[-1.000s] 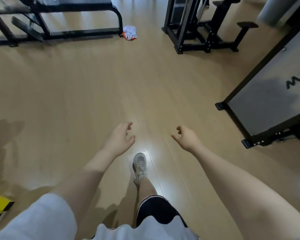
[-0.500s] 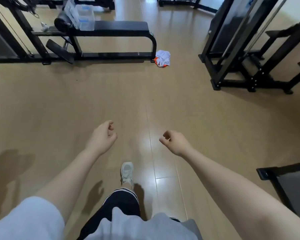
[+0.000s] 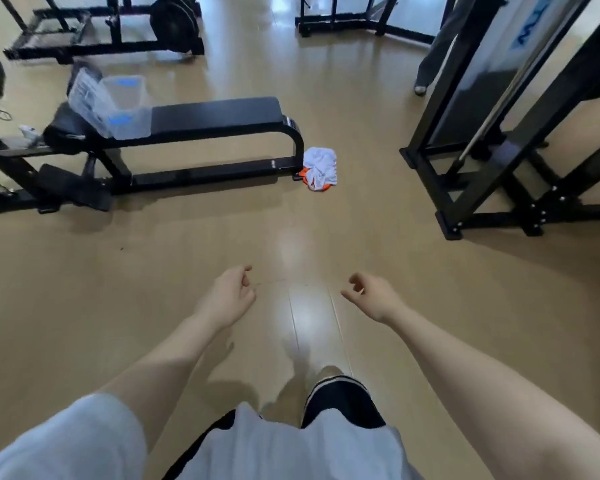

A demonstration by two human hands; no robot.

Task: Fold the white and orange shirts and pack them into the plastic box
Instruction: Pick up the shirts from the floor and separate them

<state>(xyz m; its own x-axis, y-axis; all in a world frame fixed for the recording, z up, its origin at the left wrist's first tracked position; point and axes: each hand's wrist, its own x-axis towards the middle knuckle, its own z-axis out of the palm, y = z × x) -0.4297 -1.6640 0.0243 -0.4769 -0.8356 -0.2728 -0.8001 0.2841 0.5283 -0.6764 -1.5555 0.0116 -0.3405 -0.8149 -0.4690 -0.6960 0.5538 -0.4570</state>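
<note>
A crumpled white shirt [image 3: 321,164] lies on the wooden floor at the foot of a black bench, with an orange shirt [image 3: 306,180] bunched under it and showing only at its lower edge. A clear plastic box [image 3: 123,105] with blue latches stands open on the bench's left end, its lid tipped up to the left. My left hand [image 3: 227,297] and my right hand [image 3: 373,296] hang in front of me over bare floor, well short of the shirts. Both hold nothing, with fingers loosely curled.
The black padded bench [image 3: 215,116] runs across the left. A black machine frame [image 3: 499,161] stands at the right, and more racks line the back. Someone's trouser leg and shoe [image 3: 425,69] show at the far right. Open floor lies between me and the shirts.
I have walked forward: the bench, box and shirts have come closer and lower in view. My hands keep their loose pose in front of me, holding nothing.
</note>
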